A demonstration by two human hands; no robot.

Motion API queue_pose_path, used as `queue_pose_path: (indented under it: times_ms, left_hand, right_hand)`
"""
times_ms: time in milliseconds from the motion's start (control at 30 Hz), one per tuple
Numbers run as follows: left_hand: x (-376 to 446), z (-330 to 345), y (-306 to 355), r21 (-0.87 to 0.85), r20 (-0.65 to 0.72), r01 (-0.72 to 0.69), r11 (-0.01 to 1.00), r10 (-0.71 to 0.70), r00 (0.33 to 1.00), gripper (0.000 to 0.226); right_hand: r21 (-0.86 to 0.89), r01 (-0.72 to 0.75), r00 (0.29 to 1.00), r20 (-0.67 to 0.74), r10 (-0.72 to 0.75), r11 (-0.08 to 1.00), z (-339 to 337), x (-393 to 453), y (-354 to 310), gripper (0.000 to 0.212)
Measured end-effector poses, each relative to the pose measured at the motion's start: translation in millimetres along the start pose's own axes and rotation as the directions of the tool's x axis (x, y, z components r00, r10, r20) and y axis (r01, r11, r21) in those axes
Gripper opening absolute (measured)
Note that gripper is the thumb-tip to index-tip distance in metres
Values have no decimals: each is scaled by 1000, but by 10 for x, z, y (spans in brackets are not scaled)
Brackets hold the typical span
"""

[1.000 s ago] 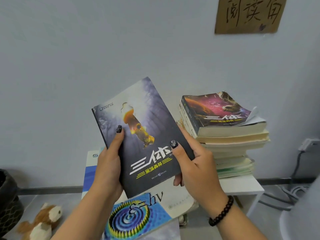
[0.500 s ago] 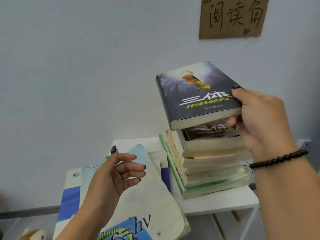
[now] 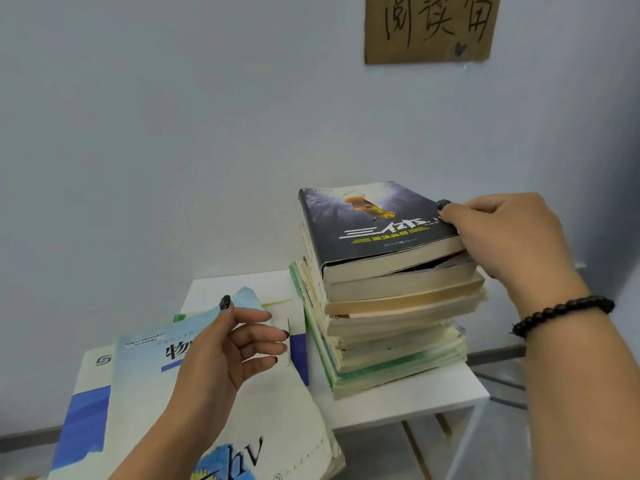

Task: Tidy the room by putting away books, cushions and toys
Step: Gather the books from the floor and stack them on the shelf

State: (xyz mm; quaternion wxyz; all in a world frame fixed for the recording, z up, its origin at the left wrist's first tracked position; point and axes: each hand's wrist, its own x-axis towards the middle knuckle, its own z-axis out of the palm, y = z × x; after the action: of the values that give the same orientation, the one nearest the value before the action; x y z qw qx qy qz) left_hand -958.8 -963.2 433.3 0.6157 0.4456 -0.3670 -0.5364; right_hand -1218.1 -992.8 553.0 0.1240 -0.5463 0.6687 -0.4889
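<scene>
On top of the stack of books [image 3: 388, 327], at the right part of the white table [image 3: 415, 400], lies the dark book [image 3: 374, 226] with the orange figure and white characters on its cover. The right hand [image 3: 505, 237] grips its right edge: the thumb is on the cover and the other fingers are curled under the edge, so this side of the book is a little lifted from the book below, while the left side already rests on the stack. On the right wrist is a bracelet [image 3: 561, 313] of dark beads. The left hand [image 3: 225, 351] holds nothing; its fingers are loosely bent and spread, and it hovers above the light blue textbook [image 3: 145, 375], which lies on the left part of the table over a white and blue book [image 3: 86, 403] (I cannot tell if the hand touches the textbook). On the wall above the stack hangs a cardboard sign [image 3: 429, 29] with handwritten characters.
</scene>
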Motion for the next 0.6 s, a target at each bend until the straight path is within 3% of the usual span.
queue_pose_path:
  times_ms: [200,333,467,533,600]
  left_hand:
    - [-32,123,-82,-7,9,16,1000,-16,1000,46]
    - [-64,150,-71,22,-4,6,1000,-6,1000,46]
    - [-153,60,-49,122,-23,10,992,-7,1000,42]
    - [-203,-28,-36,201,-37,18,979,-11,999,40]
    - [-250,-140,-17,296,-51,6,955,10,999,35]
  right_hand:
    - [-127,39,992,-111,-53,991,51,-46,86,32]
    - [-253,131,905,-365,-220,958,94,-125,155,27]
    - [-50,442,759,-512,-403,896,81,-276,96,18]
    - [66,587,730,-473,-493,807,185,-519,25,17]
    - [138,682,713,-341,-612,718,380,-842,13,18]
